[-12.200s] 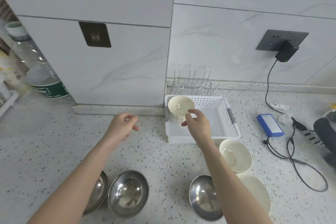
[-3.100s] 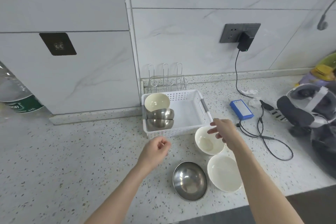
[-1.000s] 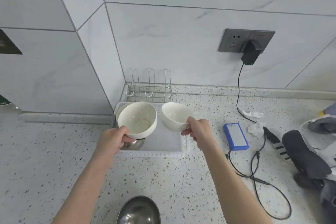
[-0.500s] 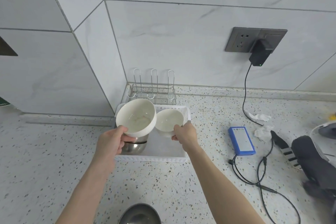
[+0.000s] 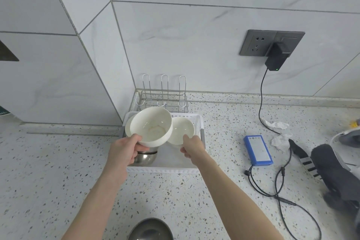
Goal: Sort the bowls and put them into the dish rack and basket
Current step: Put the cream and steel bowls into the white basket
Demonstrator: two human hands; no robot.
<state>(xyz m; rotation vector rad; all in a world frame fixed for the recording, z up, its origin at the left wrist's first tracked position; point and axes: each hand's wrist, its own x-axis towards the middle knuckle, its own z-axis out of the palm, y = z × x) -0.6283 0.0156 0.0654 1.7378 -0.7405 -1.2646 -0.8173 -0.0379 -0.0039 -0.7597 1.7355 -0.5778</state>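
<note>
My left hand [image 5: 123, 150] grips the near rim of a large white bowl [image 5: 151, 128], tilted toward me above the white plastic basket [image 5: 165, 169]. My right hand [image 5: 191, 147] pinches the rim of a smaller white bowl [image 5: 180, 129] just right of it, also over the basket. Under the large bowl, steel bowls [image 5: 145, 158] stand in the basket's left side, with another white bowl's edge [image 5: 128, 125] behind. The wire dish rack [image 5: 163, 97] stands behind the basket against the wall. One steel bowl [image 5: 151, 229] lies on the counter at the bottom edge.
A blue power bank [image 5: 257, 150] with black cables [image 5: 276, 191] lies right of the basket. Crumpled tissue [image 5: 276, 124] and dark grey gear [image 5: 335, 171] sit further right. A charger [image 5: 276, 60] is plugged into the wall socket. Tiled walls form a corner behind the rack.
Both hands carried their white bowls a little further over the basket. The smaller bowl in my right hand has drawn close beside the large one, nearly touching it.
</note>
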